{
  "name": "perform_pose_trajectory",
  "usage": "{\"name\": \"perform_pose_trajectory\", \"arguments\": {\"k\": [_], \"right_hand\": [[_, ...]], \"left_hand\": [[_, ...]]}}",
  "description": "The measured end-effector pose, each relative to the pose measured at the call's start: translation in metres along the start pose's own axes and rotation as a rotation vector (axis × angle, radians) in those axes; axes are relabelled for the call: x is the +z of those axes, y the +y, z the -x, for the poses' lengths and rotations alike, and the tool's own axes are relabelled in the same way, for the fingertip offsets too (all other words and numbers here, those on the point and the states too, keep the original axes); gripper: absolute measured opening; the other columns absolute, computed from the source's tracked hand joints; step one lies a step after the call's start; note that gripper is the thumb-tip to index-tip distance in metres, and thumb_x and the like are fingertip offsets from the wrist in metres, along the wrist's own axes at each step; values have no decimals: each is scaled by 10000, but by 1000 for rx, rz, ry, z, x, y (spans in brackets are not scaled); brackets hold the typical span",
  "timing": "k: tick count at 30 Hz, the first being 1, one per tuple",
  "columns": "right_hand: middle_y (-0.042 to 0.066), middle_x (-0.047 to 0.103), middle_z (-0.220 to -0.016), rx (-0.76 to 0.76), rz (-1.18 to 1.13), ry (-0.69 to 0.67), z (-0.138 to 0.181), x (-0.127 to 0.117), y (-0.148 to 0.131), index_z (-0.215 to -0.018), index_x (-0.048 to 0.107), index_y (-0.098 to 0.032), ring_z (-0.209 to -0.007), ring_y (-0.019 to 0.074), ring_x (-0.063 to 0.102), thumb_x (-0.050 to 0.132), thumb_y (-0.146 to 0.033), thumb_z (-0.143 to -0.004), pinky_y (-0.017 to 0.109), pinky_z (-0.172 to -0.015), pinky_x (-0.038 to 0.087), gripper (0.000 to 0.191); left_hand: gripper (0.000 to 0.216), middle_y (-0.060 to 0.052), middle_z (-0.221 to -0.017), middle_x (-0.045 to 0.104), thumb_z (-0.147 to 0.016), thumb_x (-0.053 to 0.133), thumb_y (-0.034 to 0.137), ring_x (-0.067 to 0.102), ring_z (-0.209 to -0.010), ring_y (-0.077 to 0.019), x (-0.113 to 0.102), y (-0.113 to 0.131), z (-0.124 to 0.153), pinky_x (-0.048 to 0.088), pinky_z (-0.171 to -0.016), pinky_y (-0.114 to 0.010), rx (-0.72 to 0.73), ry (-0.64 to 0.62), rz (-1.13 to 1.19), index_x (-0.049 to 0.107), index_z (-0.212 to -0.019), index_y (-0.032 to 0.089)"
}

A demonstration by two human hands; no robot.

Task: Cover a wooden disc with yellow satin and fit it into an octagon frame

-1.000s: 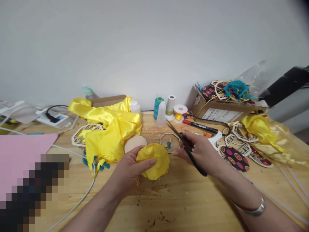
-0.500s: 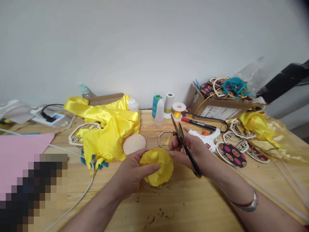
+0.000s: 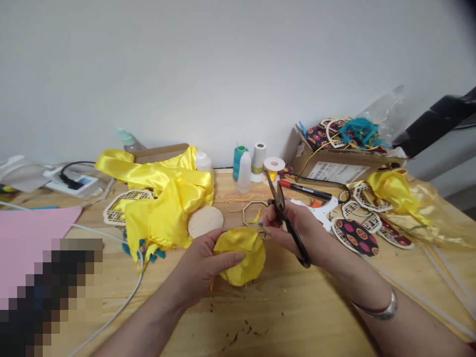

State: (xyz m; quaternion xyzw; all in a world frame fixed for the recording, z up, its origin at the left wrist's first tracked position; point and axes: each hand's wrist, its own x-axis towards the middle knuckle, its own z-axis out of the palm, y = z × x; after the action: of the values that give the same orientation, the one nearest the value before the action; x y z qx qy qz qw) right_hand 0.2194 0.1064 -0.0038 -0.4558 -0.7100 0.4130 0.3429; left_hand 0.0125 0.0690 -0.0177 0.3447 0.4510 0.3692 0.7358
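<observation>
My left hand [image 3: 204,265] is closed on a round piece covered in yellow satin fabric [image 3: 247,267], thumb flat across its face. Dark scissors [image 3: 275,201] are held in my right hand [image 3: 307,228], blades pointing up and slightly parted. Its thumb and fingertips sit just off the upper right rim of the yellow round, where a small bit of fabric edge lifts; whether they pinch a thread there I cannot tell. Behind my left fingers lies a pale wooden disc [image 3: 206,221]. A hexagonal wooden frame [image 3: 244,214] rests beyond the round.
Rumpled yellow satin [image 3: 163,198] lies left of centre. Thread spools [image 3: 259,161], a squeeze bottle [image 3: 245,173], a black marker [image 3: 308,191] and a white glue gun [image 3: 323,212] stand or lie behind. A full cardboard box [image 3: 330,166] is back right; patterned ovals [image 3: 355,238] lie before it.
My right fingertips have drawn slightly away from the round's upper right edge, with the scissors still in hand. The fabric edge there is now lifted. My left hand keeps its hold.
</observation>
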Motion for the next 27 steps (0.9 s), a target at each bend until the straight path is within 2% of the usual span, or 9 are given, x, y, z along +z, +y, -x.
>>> {"name": "perform_pose_trajectory", "arguments": {"k": [8, 15, 21, 27], "right_hand": [[-20, 548, -696, 80, -44, -43, -2, 3, 5, -772, 529, -191, -619, 124, 491, 579, -182, -715, 246, -577, 395, 76], [-30, 529, -656, 130, -23, 93, -5, 4, 3, -724, 513, -190, -589, 120, 479, 607, -211, -708, 250, -558, 387, 97], [-11, 551, -734, 65, -3, -46, 2, 3, -12, -796, 548, -184, -668, 133, 498, 703, -331, -707, 250, -596, 411, 231], [-17, 558, -732, 76, 48, -89, 3, 6, -13, -795, 553, -181, -651, 125, 492, 689, -294, -705, 249, -593, 408, 198]], "left_hand": [[298, -39, -838, 762, -662, 788, 171, 706, -682, -182, -1, -2, -1, 577, -636, -289, -14, -34, 48, 692, -943, 185], [329, -50, -861, 761, -642, 797, 154, 711, -710, -190, -2, -1, -3, 579, -659, -293, -10, 1, 86, 691, -952, 173], [333, -56, -877, 761, -653, 790, 162, 714, -727, -207, -2, -2, -3, 578, -681, -318, -12, -12, 76, 687, -969, 182], [349, -77, -890, 758, -655, 790, 185, 713, -737, -228, -2, -3, -2, 576, -685, -336, -9, -33, 54, 682, -986, 167]]}}
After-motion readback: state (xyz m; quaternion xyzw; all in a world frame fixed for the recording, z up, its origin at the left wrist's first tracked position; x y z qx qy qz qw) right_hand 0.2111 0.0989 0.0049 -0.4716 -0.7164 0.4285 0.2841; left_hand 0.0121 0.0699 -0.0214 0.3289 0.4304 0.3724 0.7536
